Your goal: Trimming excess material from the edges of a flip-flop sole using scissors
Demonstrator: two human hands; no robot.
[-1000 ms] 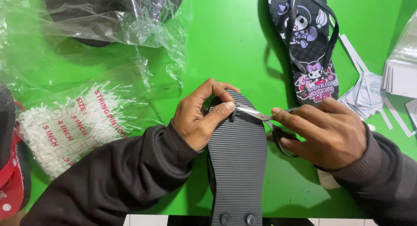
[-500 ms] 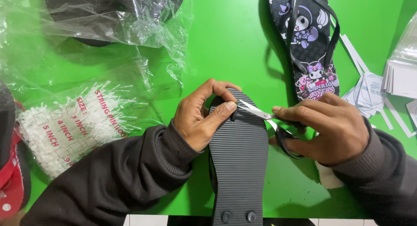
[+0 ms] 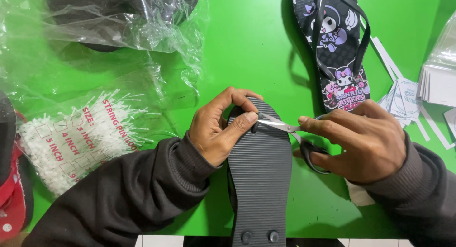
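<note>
A black flip-flop [image 3: 260,175] lies sole up on the green table, its ribbed underside facing me and two strap plugs near the heel. My left hand [image 3: 219,128] grips its toe end, thumb pressed on the sole beside the toe plug. My right hand [image 3: 362,141] holds small black-handled scissors [image 3: 290,132], whose blade tips touch the toe plug under my left thumb. A second flip-flop [image 3: 337,47] with a cartoon print and black straps lies right side up at the upper right.
A clear bag of white loop pins [image 3: 71,137] lies at the left, crumpled clear plastic over a dark sandal [image 3: 118,19] behind it. A red and black sandal [image 3: 12,190] sits at the left edge. White paper tags and strips [image 3: 418,99] lie at the right.
The scissors' tips have stayed at the toe plug while my right hand shifted slightly. My left hand keeps the same grip on the sole.
</note>
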